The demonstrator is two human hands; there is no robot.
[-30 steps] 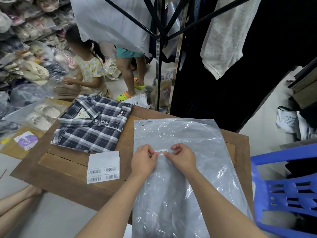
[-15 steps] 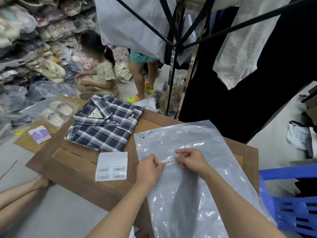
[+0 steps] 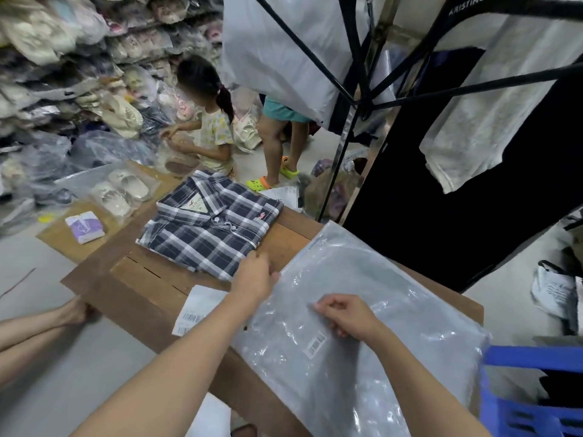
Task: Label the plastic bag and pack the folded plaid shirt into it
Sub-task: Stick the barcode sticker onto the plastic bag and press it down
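Observation:
A folded navy-and-white plaid shirt point(image 3: 209, 227) lies on the far left of the low wooden table point(image 3: 148, 288). A clear grey plastic bag point(image 3: 356, 316) lies flat on the table's right side, with a small barcode label point(image 3: 314, 341) stuck on it. My left hand point(image 3: 254, 277) reaches to the shirt's near right corner and its fingertips touch the cloth there. My right hand point(image 3: 345, 313) rests on the bag just above the label, fingers curled and pressing the plastic.
A sheet of barcode labels point(image 3: 195, 310) lies on the table under my left forearm. A blue plastic chair point(image 3: 533, 395) stands at the right. Another person's arms point(image 3: 41, 326) reach the table's left corner. Two people stand among bagged shoes beyond; a clothes rack point(image 3: 356, 99) rises behind the table.
The label now sits stuck on the bag. My left hand has left it and moved up and left to the shirt's corner. My right hand stays on the bag.

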